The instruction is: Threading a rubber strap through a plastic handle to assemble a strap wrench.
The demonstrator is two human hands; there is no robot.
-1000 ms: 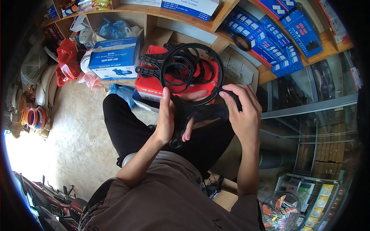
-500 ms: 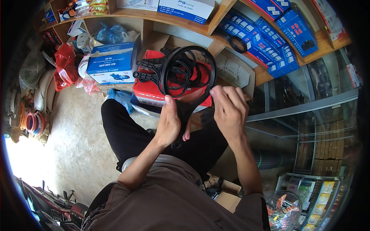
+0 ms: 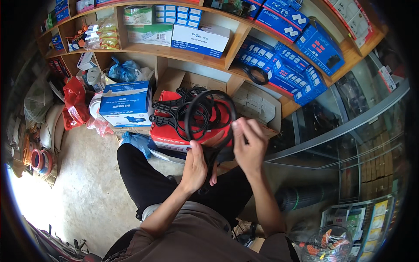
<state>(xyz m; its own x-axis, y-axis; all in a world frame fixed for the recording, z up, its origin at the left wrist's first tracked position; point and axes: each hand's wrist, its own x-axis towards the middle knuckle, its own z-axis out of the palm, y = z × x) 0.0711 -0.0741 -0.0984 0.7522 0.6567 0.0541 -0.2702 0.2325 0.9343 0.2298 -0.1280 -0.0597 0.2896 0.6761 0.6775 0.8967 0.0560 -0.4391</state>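
Observation:
A black plastic filter-housing wrench, a large ring with a handle, is held up in front of me, ring end away from my body. My left hand is closed around its handle, thumb on the near side. At the right rim of the ring, my right hand pinches with thumb and forefinger, the other fingers curled. Behind the ring, several similar black wrenches lie in a pile on a red box; the held ring partly covers them.
A blue and white water pump box stands left of the red box. Wooden shelves with packaged goods curve across the back. On the right is a glass display case. A blue plastic bag lies by my left knee.
My view has tilted up, so the shelves and boxes sit lower in the picture. The wrench stays in my left hand, and my right hand remains at the ring's right rim.

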